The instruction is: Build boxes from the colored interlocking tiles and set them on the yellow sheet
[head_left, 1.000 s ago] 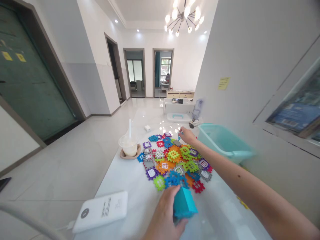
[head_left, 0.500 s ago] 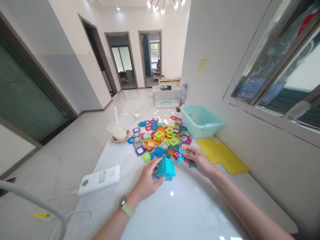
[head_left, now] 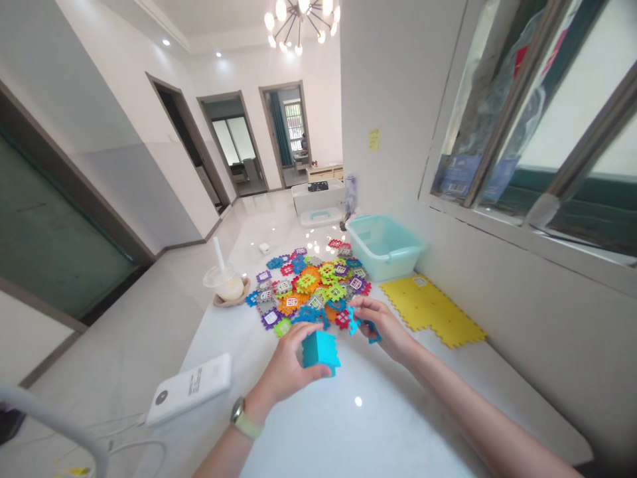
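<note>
Left hand [head_left: 283, 368] clasping cube [head_left: 320, 350], right [head_left: 381, 326] pinching tile [head_left: 353, 322]

Home, apartment living area. Brass-and-glass chandelier [head_left: 298, 26] at 12 o'clock, doorways [head_left: 283, 133] leading to further rooms, also 12 o'clock. Low wooden cabinet [head_left: 323, 174] past them. Glossy tile floor [head_left: 124, 338] at 9 o'clock, dark green door [head_left: 44, 245] at 10 o'clock, glazed window [head_left: 527, 126] at 2 o'clock.

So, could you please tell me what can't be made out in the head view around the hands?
Teal block: far side hidden by the left hand.
Blue tile: middle covered by the right hand.
Lower pile tiles: hidden by upper tiles.
Small white object: too small to identify.
</note>
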Motion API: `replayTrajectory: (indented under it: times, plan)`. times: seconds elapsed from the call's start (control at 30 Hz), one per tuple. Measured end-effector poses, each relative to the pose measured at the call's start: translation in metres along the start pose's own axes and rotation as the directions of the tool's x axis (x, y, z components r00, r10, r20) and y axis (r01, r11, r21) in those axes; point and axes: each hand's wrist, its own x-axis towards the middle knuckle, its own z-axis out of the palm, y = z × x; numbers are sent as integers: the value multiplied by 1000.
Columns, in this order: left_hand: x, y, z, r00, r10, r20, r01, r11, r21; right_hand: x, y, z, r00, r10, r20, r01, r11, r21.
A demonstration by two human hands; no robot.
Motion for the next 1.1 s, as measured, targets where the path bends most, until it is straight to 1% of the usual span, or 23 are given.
replayTrajectory:
  times: [0.1, 0.13, 0.2, 0.27, 0.33, 0.4, 0.47, 0.53, 0.6, 0.67, 0.77, 0.9, 1.0, 1.1]
  plan:
    - [9, -2, 1, 1000, 3, 19, -4, 999, 33, 1, 3, 0, 999, 12, 43, -9, 998, -60]
    - [10, -3, 2, 1000, 7, 7, -7, 999, 35, 1, 4, 1, 998, 0, 68, 7, 995, -99]
    - [10, -4, 3, 1000, 19, -21, -18, 999, 34, 0, 6, 4, 988, -51, 146, 81, 975, -206]
    - [7, -4, 5, 999, 34, -41, -32, 999, 43, -3, 8, 7, 962, -64, 266, 150, 936, -317]
    - [3, -3, 6, 997, 48, -64, -45, 998, 50, -7, 11, 10, 922, -12, 386, 182, 895, -407]
    - [-1, -2, 6, 995, 63, -79, -60, 997, 38, -10, 14, 12, 898, 18, 440, 224, 842, -491]
    - [-6, -2, 4, 996, 71, -55, -71, 997, 2, -11, 16, 12, 898, -12, 440, 286, 777, -561]
    - [-9, -3, 0, 998, 65, 10, -65, 997, -49, -10, 16, 11, 907, -51, 419, 319, 732, -601]
    - [-11, -7, -3, 996, 58, 73, -50, 993, -111, -7, 16, 10, 915, -70, 397, 324, 715, -620]
    - [-11, -11, -5, 994, 61, 89, -46, 985, -166, -4, 16, 8, 926, -84, 368, 316, 707, -633]
    - [-10, -16, -3, 995, 87, 41, -77, 974, -214, -1, 15, 8, 941, -105, 323, 297, 715, -632]
    - [-10, -18, 5, 993, 113, -19, -114, 954, -279, -2, 15, 9, 945, -137, 298, 296, 746, -597]
    - [-10, -17, 10, 992, 117, -54, -127, 946, -297, -3, 14, 10, 951, -130, 279, 270, 790, -550]
    - [-10, -16, 12, 990, 117, -78, -135, 939, -316, -5, 11, 10, 962, -96, 256, 206, 869, -449]
